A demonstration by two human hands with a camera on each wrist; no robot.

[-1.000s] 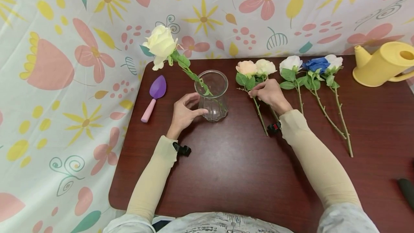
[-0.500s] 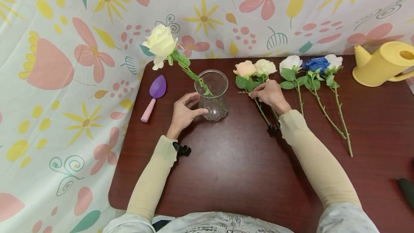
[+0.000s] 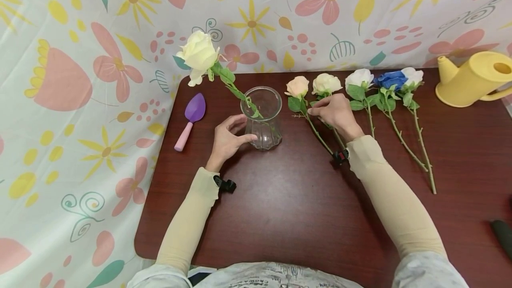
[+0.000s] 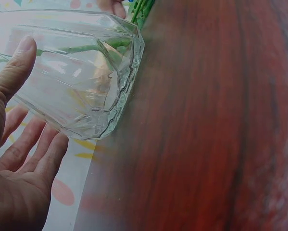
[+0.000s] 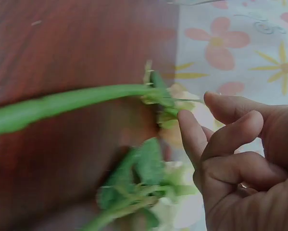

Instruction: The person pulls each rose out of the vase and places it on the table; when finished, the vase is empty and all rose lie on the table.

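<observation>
My left hand (image 3: pixel 227 142) holds the side of a clear glass vase (image 3: pixel 265 136), thumb on the near side and fingers behind it. One cream rose (image 3: pixel 198 52) stands in the vase, leaning far to the left over the rim. At the peach rose (image 3: pixel 298 87), my right hand (image 3: pixel 337 114) pinches just below the bloom with thumb and index finger; the right wrist view shows its green stem (image 5: pixel 71 103) running from the fingertips. Another cream rose (image 3: pixel 327 83) lies beside it, its stem partly under my right hand.
White roses (image 3: pixel 359 78) and a blue rose (image 3: pixel 390 81) lie to the right, stems toward me. A yellow watering can (image 3: pixel 472 79) stands at the back right. Left of the vase lies a purple trowel (image 3: pixel 195 109) with a pink handle. A dark object (image 3: pixel 502 237) shows at the right edge.
The peach rose's bloom has shifted left, away from the cream rose beside it, and its stem has turned. My left hand and the vase have stayed in place.
</observation>
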